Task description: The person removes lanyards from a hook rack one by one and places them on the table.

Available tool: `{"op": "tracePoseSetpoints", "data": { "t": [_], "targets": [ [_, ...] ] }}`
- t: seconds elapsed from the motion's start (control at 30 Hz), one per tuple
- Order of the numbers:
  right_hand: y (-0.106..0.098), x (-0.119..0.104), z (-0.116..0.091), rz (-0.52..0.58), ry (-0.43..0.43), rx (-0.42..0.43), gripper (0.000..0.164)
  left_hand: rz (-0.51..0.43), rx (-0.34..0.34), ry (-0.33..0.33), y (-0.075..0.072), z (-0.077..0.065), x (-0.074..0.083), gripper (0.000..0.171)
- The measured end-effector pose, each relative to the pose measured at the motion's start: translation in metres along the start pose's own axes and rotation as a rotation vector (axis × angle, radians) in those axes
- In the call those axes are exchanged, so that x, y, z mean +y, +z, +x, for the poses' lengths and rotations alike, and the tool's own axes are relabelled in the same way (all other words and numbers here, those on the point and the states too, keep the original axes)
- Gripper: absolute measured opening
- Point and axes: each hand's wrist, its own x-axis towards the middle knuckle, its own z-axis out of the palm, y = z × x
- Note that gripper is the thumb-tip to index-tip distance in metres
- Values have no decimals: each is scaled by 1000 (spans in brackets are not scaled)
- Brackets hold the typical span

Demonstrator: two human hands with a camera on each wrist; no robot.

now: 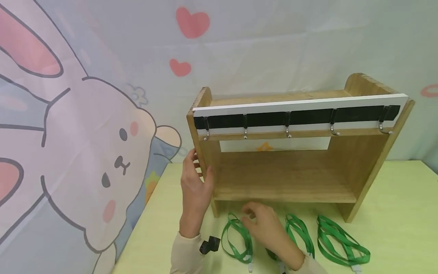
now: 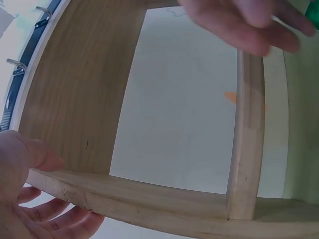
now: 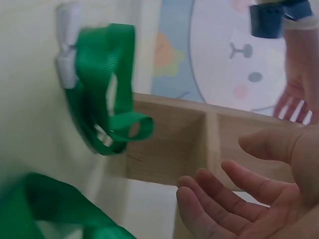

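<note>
My left hand (image 1: 195, 186) grips the left side panel of a wooden shelf (image 1: 287, 171); the left wrist view shows the thumb inside and the fingers (image 2: 70, 219) round the outside. My right hand (image 1: 268, 226) holds nothing, its fingers loosely bent above the table before the lower board. Beside it on the left lies a coiled green lanyard (image 1: 251, 243) with a white clip. Other green lanyards lie to its right, one near the wrist (image 1: 301, 230) and one farther off (image 1: 359, 253). Another is mostly hidden beneath the right forearm.
Across the shelf's upper front runs a white rail (image 1: 301, 102) with a black strip and several metal hooks (image 1: 288, 131). The shelf stands on a pale green table (image 1: 403, 198). Behind it hangs a cloth backdrop (image 1: 273, 45) with a rabbit and hearts.
</note>
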Motion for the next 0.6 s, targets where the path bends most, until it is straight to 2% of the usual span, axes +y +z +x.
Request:
{"op": "tracePoseSetpoints", "data": {
  "t": [0.2, 0.33, 0.47, 0.6],
  "targets": [
    [-10, -13, 5, 9, 22, 76, 19, 31, -25, -52, -6, -2, -2, 58],
    [-15, -18, 3, -34, 23, 106, 24, 57, -57, -83, -10, -8, -6, 61],
    [-22, -25, 1, -100, 29, 121, 31, 98, -99, -95, -14, -13, -6, 67],
    [-33, -30, -3, -129, 50, 102, 38, 150, -150, -101, -19, -18, -6, 71]
  ]
}}
